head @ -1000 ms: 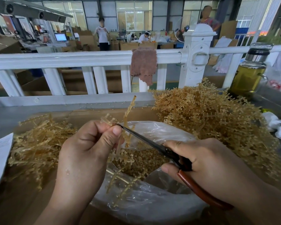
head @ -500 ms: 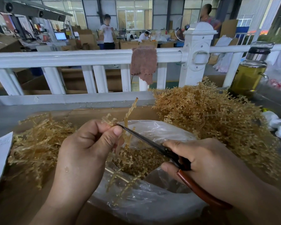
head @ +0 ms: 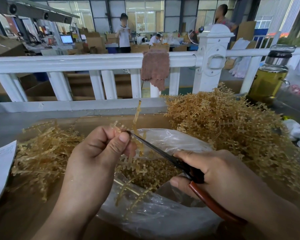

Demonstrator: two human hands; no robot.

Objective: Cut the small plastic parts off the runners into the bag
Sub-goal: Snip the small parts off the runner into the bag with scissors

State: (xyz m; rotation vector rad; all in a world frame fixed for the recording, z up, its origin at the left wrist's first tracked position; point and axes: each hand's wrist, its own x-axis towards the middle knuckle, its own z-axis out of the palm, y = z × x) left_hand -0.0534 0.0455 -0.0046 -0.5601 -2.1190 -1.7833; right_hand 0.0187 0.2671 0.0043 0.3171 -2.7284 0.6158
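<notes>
Above the bag (head: 171,141), little has shifted over the last second: the scissors (head: 156,149) tip stays at the runner (head: 137,116) beside the left thumb, so this snip seems unfinished. The left hand (head: 100,153) curls tight, pinching the runner; the right hand (head: 215,172) wraps the scissors handles, blades apparently closed. The cut parts (head: 161,170) lie inside the bag.
</notes>
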